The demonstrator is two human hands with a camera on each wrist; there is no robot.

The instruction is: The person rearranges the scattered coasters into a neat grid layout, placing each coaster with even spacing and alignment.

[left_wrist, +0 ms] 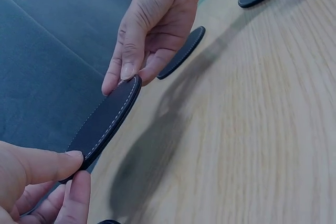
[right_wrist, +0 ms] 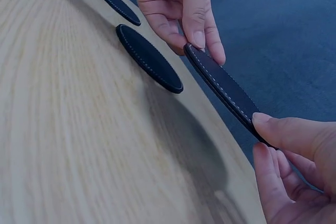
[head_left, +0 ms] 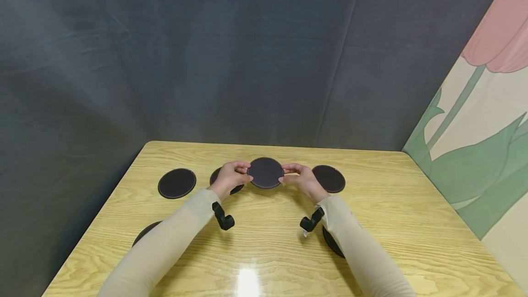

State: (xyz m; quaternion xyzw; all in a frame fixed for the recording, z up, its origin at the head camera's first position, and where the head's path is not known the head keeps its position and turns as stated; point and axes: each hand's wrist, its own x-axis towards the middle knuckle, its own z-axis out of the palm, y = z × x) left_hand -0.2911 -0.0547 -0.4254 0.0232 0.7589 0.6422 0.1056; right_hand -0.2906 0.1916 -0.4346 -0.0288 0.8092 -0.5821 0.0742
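A round black coaster [head_left: 266,173] with pale edge stitching is held up above the table's far part. My left hand [head_left: 232,177] pinches its left edge between thumb and fingers. On the opposite edge, my right hand [head_left: 301,178] has the same kind of pinch. Both wrist views show the raised coaster [left_wrist: 105,121] tilted, apart from the wood, its shadow falling below. Behind my left hand lies another coaster [head_left: 214,175], partly covered. Just right of my right hand is a further coaster [head_left: 328,178], flat on the table.
On the wooden table [head_left: 264,251], one coaster [head_left: 177,183] lies at the far left. Sleeves partly hide a coaster [head_left: 145,232] at left and another coaster [head_left: 332,242] at right. A dark curtain [head_left: 247,58] hangs behind the table; a flower-painted wall [head_left: 474,159] stands at right.
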